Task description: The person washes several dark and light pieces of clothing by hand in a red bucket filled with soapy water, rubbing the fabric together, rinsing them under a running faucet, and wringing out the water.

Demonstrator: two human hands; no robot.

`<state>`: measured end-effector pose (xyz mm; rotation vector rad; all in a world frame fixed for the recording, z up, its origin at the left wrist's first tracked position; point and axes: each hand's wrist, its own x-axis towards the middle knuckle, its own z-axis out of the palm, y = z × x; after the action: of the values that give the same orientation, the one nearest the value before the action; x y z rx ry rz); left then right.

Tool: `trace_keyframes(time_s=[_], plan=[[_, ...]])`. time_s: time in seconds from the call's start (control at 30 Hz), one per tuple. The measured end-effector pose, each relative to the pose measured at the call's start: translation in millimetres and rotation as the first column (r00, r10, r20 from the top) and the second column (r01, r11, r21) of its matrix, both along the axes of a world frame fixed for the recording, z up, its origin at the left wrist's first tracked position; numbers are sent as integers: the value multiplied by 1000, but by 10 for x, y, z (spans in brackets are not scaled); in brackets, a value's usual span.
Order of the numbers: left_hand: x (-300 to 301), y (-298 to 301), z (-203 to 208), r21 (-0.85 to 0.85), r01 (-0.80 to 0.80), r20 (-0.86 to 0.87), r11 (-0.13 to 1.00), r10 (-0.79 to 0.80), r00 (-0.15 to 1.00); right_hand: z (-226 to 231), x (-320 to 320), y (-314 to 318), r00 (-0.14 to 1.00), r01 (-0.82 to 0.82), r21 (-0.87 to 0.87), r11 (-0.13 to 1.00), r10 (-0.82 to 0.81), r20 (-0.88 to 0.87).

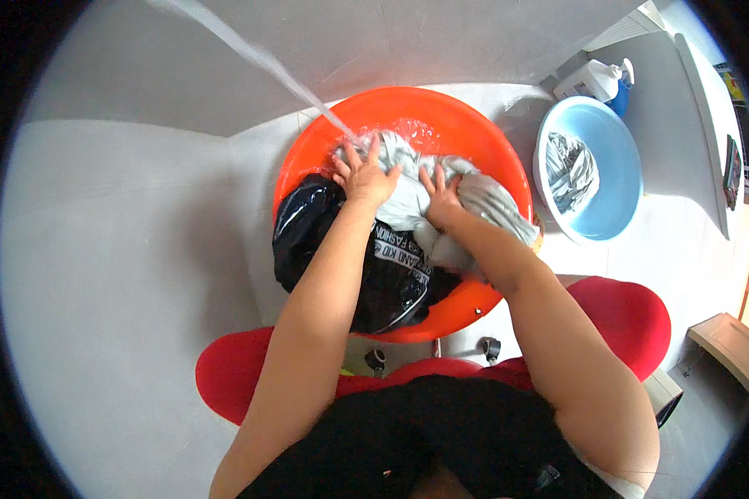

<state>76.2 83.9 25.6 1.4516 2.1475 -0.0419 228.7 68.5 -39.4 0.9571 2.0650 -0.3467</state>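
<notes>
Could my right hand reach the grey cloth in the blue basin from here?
Probably yes: the blue basin is open beside the orange basin, and nothing covers the grey cloth; your right hand would first leave the laundry.

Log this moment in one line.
left hand: on pale grey fabric; right hand: on pale grey fabric; orange basin: black garment, water stream entering; blue basin: crumpled cloth
</notes>
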Motion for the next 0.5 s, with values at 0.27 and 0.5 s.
trace_keyframes(time_s=[0.27,0.5], plan=[[-54,14,-1054,-307,126,-136,943,-174,975,-607,219,507,943,-136,348,927,229,-242],[156,128,-635,-643,-416,759,643,462,-460,61,-87,490,97,674,-483,559,-715,-693]])
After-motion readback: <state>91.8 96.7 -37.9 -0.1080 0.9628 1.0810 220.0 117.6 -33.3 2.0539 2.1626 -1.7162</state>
